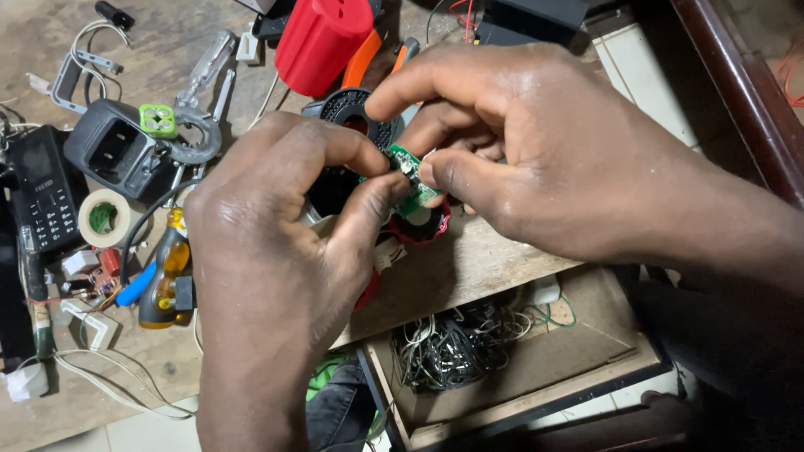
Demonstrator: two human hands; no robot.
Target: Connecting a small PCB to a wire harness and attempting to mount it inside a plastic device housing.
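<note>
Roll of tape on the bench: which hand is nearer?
Left. The left hand is just right of the tape roll, pinching the small green circuit board. The right hand is farther right, beyond the board.

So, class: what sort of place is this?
Probably an electronics repair bench: both hands hold a small green circuit board over a worn wooden table, with a screwdriver and a drawer of tangled wires.

The hands (402, 180) hide most of the green board (408, 180) and the black ring (356, 113) behind them. The red cylinder (322, 38) is cut off at the top edge. The drawer's wires (456, 343) are too tangled to tell apart.
</note>
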